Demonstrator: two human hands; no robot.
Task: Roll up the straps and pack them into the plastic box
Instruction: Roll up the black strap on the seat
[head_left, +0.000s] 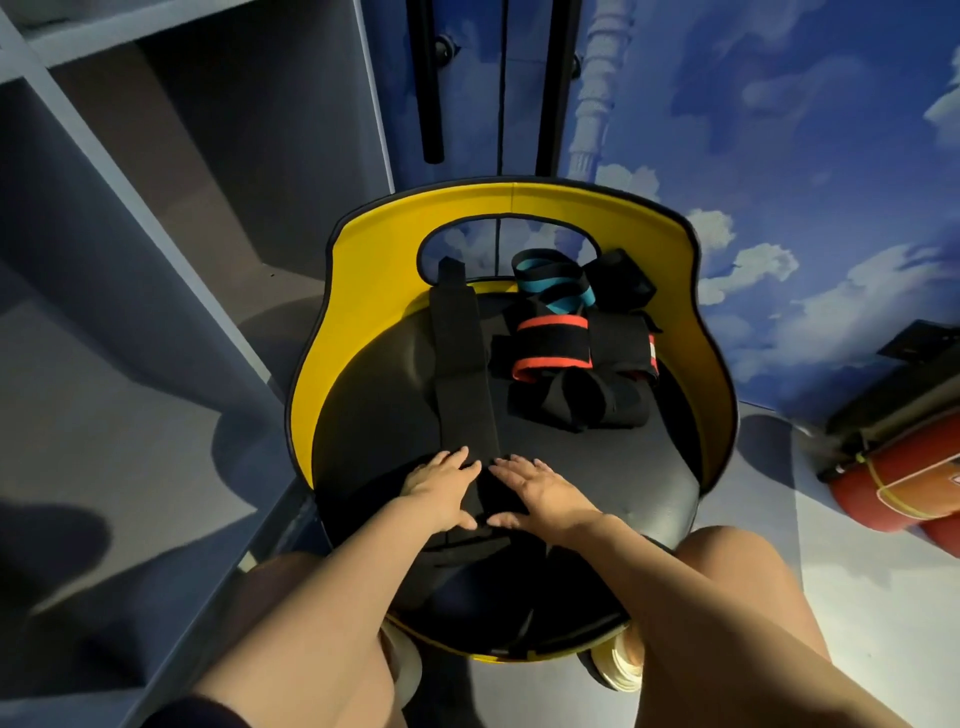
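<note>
A long black strap (462, 374) lies stretched out on the black seat of a yellow-backed chair (363, 291), running from the backrest toward me. My left hand (441, 486) and my right hand (540, 488) press on its near end, fingers spread and thumbs underneath, where the strap is bunched between them. A pile of other straps sits at the back right of the seat: a black one with red edges (553, 345), a black and teal band (553, 280) and several plain black ones (582, 402). No plastic box is in view.
Grey-blue shelving (156, 234) stands close on the left. A blue wall with painted clouds (779, 156) is behind the chair. Red cylinders (898, 483) lie on the floor at the right. My knees and feet flank the chair's front edge.
</note>
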